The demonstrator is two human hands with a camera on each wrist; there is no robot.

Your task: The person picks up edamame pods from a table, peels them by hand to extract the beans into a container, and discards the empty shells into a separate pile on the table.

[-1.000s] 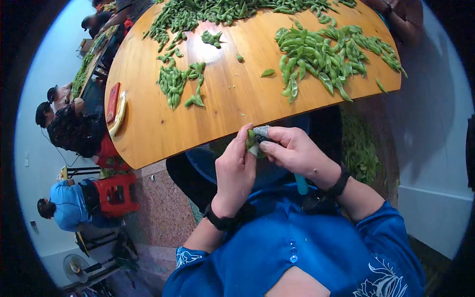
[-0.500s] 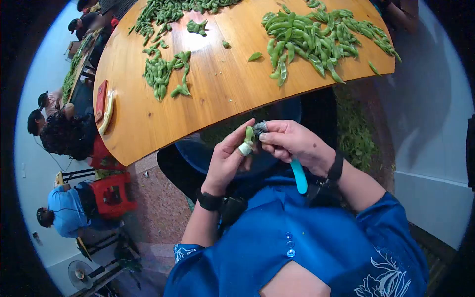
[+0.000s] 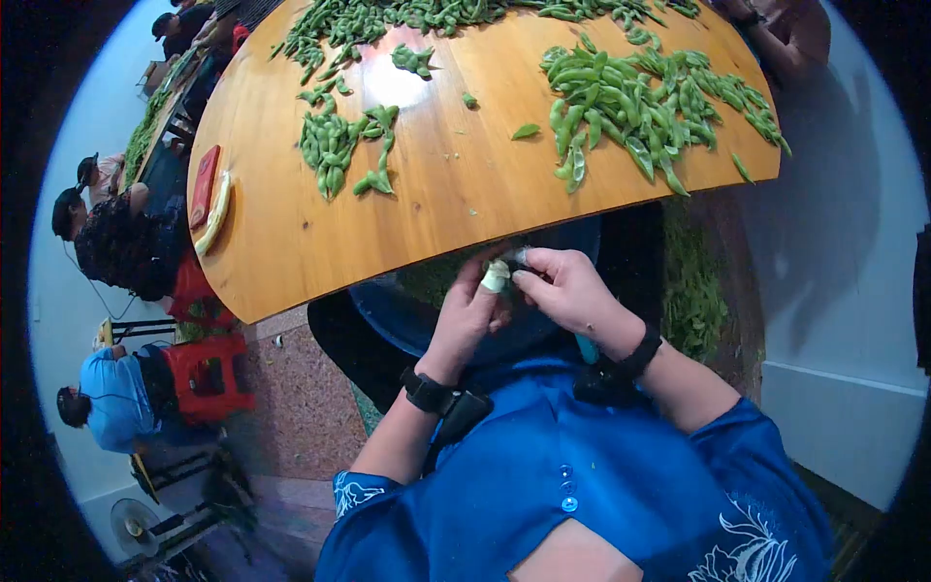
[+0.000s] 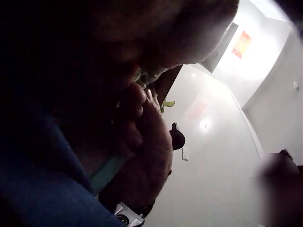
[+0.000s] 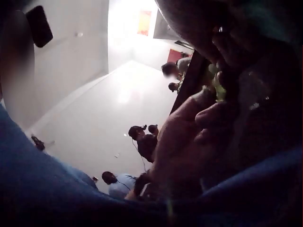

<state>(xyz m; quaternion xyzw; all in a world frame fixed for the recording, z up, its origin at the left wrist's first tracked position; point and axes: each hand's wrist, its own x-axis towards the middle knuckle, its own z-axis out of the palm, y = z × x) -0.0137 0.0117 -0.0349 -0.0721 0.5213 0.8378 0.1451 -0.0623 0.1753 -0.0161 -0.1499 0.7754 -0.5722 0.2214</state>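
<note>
Below the table's near edge, my left hand point(image 3: 464, 315) pinches a green soybean pod point(image 5: 219, 87), which shows best in the right wrist view. White tape point(image 3: 496, 275) wraps the left thumb. My right hand point(image 3: 574, 293) meets it fingertip to fingertip, with a grey covering on its index finger. A teal handle point(image 4: 108, 174) runs out from under the right palm, gripped by the curled fingers; the tool's working end is hidden. Both hands are over a blue basin point(image 3: 388, 315), whose inside is dark.
On the wooden table point(image 3: 427, 204) lie a pile of soybean pods point(image 3: 621, 107) at right, smaller clusters point(image 3: 330, 145) at left, and a red phone-like object point(image 3: 205, 184). Leafy green scraps point(image 3: 693, 301) cover the floor at right. People sit near red stools point(image 3: 208, 373) at left.
Half a second ago the hands were slightly apart with the pod and teal handle plainly showing; now the fingertips close together and cover most of the pod. The head view has shifted a little.
</note>
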